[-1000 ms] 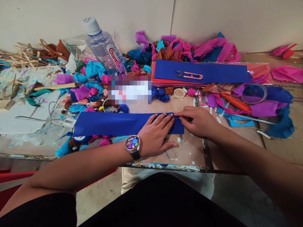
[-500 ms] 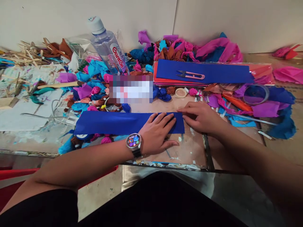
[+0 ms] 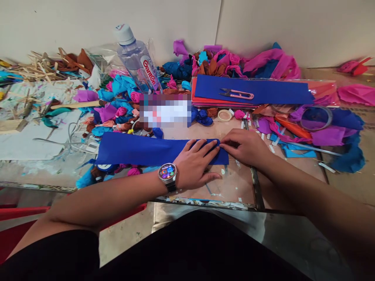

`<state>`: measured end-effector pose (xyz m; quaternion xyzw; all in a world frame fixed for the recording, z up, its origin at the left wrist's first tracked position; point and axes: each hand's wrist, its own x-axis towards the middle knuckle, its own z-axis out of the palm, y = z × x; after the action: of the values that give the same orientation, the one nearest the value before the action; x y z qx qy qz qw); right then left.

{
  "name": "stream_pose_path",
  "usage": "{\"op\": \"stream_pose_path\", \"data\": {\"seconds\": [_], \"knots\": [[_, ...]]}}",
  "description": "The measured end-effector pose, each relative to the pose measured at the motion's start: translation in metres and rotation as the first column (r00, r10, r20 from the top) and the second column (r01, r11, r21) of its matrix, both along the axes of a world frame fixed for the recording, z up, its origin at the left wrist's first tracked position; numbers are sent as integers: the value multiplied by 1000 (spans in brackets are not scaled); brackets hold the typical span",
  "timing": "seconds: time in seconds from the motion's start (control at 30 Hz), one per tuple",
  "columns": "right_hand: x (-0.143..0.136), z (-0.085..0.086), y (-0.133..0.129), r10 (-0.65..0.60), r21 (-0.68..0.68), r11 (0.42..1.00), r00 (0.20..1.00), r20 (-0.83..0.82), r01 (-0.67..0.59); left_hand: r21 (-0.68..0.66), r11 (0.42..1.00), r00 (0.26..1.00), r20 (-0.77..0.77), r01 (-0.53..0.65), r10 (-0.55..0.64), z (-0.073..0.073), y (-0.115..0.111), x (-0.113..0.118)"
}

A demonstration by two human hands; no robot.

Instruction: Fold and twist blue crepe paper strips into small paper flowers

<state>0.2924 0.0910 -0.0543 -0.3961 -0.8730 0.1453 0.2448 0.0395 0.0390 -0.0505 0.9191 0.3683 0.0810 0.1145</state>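
A long strip of blue crepe paper (image 3: 137,150) lies across the table in front of me. My left hand (image 3: 196,162) rests flat on its right part, fingers spread, with a smartwatch (image 3: 167,172) on the wrist. At the strip's upper right corner, my right hand (image 3: 241,146) pinches the paper edge between thumb and index finger, close to the left fingertips. The pinched edge looks slightly curled. Beyond the hands, pink-handled thread snips (image 3: 236,94) lie on a second blue strip (image 3: 272,89) atop a stack of coloured paper.
A clear water bottle (image 3: 137,62) leans among crumpled coloured paper flowers at the back left. A tape roll (image 3: 225,115) lies beyond my hands, and a larger tape ring (image 3: 316,118) at right. Green-handled pliers (image 3: 54,117) and wood slivers (image 3: 39,66) are at left.
My right thumb and index finger have closed on the strip's upper right edge, which now curls a little. The left end of the strip looks more lifted; the view shifted slightly.
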Motion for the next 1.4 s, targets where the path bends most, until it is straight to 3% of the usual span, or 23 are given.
{"op": "stream_pose_path", "data": {"seconds": [0.17, 1.4], "knots": [[3, -5, 2, 72, 39, 997, 997, 19, -73, 11, 1000, 1000, 15, -4, 4, 3, 1, 0], [-1, -2, 0, 65, -19, 998, 997, 37, -64, -73, 996, 999, 10, 53, -52, 3, 7, -7]]}}
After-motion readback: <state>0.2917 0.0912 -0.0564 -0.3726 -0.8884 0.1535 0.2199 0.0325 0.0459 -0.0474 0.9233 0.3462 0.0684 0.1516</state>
